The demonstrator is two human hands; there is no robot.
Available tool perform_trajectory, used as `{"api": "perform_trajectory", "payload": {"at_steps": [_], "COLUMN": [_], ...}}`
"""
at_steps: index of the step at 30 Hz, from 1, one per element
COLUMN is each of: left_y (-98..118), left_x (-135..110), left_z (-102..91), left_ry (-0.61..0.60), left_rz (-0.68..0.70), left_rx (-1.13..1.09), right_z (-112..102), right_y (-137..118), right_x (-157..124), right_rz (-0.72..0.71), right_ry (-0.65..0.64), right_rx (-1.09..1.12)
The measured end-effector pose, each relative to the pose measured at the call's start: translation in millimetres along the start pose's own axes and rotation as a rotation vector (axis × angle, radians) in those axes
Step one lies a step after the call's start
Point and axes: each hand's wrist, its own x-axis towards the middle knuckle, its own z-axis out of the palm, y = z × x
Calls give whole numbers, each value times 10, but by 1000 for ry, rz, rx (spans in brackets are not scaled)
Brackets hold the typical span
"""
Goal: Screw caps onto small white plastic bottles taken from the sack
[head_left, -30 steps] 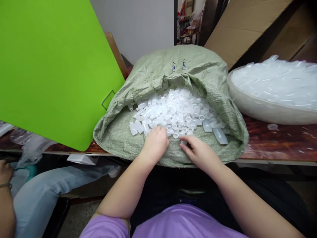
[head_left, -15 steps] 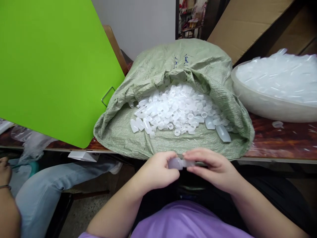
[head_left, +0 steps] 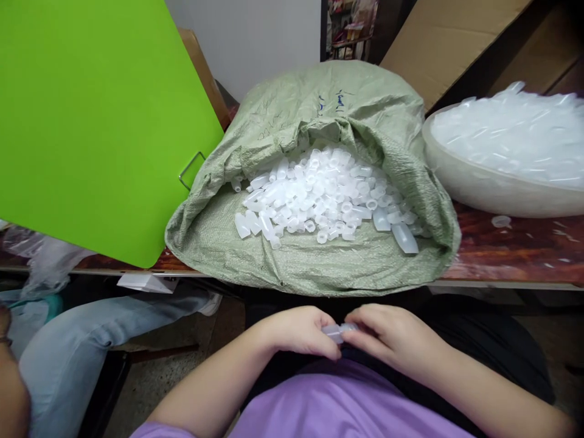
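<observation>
My left hand and my right hand meet close to my body, below the table edge, fingers pinched together. Between them they hold a small translucent plastic bottle, the left hand on its body and the right fingertips at its end. Beyond them a green woven sack lies open on the table, with a heap of several small white plastic bottles and caps spilling out of its mouth.
A white basin heaped with clear plastic pieces stands at the right on the brown table. A bright green board leans at the left. Cardboard stands behind. Another person's jeans-clad leg is at lower left.
Both hands left the heap in the sack with one small bottle and drew back toward my body, now below the table edge. The view has tilted slightly.
</observation>
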Motion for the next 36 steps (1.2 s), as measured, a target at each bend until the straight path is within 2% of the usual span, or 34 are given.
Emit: {"api": "perform_trajectory", "payload": {"at_steps": [2,3,7,10,12,15,18,20,21,23,25,27,28,30,33,36], "left_y": [18,23,25,30,27,-11,-74,-97,-96,-69,-20,30,50,73,72,43], "left_x": [20,29,27,2,2,44,111,147,158,166,154,129,113,86,75,112], "left_z": [54,67,25,-28,-49,-78,-109,-118,-116,-101,-78,-58,-50,-36,-6,29], "left_ry": [123,135,117,69,-36,-291,-538,-643,-654,-579,-403,-196,-101,34,66,75], "left_rz": [-24,-21,10,16,24,19,18,7,-4,-19,0,25,29,19,-12,-47], "left_rx": [122,140,12,-37,-128,-316,-366,-357,-362,-381,-351,-209,-118,36,170,229], "right_z": [80,106,109,67,40,-6,-72,-108,-117,-102,-47,30,71,149,267,398], "right_y": [69,97,141,121,101,65,18,-9,-16,-10,22,69,93,138,185,224], "right_x": [40,44,-39,-117,-142,-148,-136,-117,-105,-76,-55,-56,-67,-103,-168,-211], "right_rz": [162,173,90,42,-55,-267,-447,-488,-465,-328,-118,68,120,109,48,206], "right_ry": [-20,-17,40,7,16,66,84,54,43,68,107,107,103,112,63,-1], "right_rx": [-24,25,347,345,324,300,256,269,272,220,126,74,79,137,291,466]}}
